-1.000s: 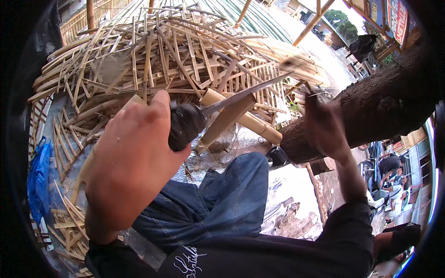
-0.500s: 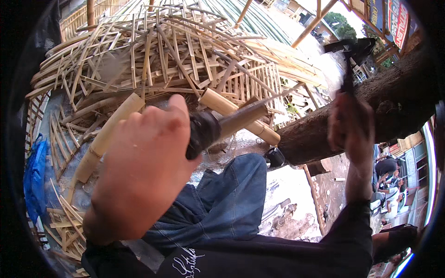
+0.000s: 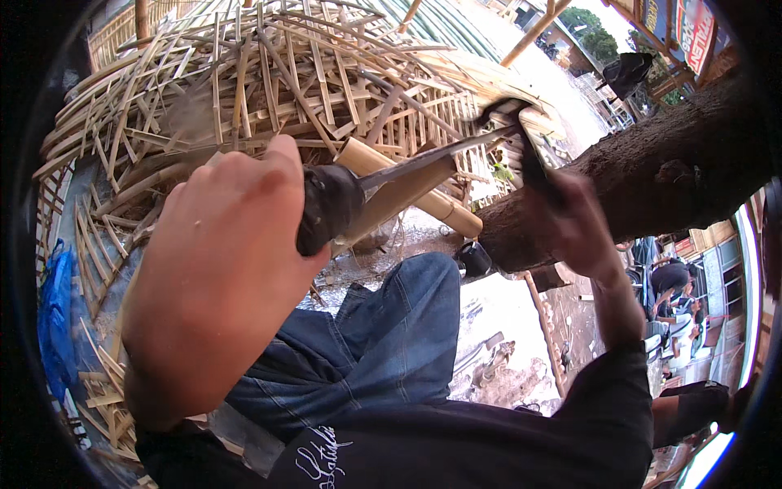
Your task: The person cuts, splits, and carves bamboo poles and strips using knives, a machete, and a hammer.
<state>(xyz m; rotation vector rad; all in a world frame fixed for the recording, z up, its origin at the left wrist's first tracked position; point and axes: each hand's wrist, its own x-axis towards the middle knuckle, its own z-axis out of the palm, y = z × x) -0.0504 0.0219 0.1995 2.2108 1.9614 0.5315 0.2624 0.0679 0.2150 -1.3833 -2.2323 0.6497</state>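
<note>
In the head view, the hammer [image 3: 533, 159] has come down: half a second ago it was raised toward two o'clock, and now its head is close by the tip of the knife [image 3: 440, 155], between one and two o'clock. The left hand [image 3: 224, 261] has shifted a little toward nine o'clock.

The left hand, at nine o'clock, has its fingers closed firmly around the knife's handle [image 3: 332, 208], with the back of the hand upward. The right hand [image 3: 574, 228], at three o'clock, is closed around the hammer's shaft, its forearm rising from about four o'clock; this hand is somewhat blurred. I cannot tell whether hammer and blade are touching.

The blade is narrow, of dull grey metal, and points toward two o'clock; its handle is black and thick. Just below it, near the centre, is a flat brown piece of bamboo [image 3: 403, 204], slanting across a smooth, yellowish bamboo tube [image 3: 448, 212]. The rough, dark log [image 3: 643, 179] reaches out toward two o'clock. Thin bamboo strips [image 3: 269, 90] make a tangled heap at eleven o'clock, and blue jeans [image 3: 391, 334] are at six o'clock.
</note>
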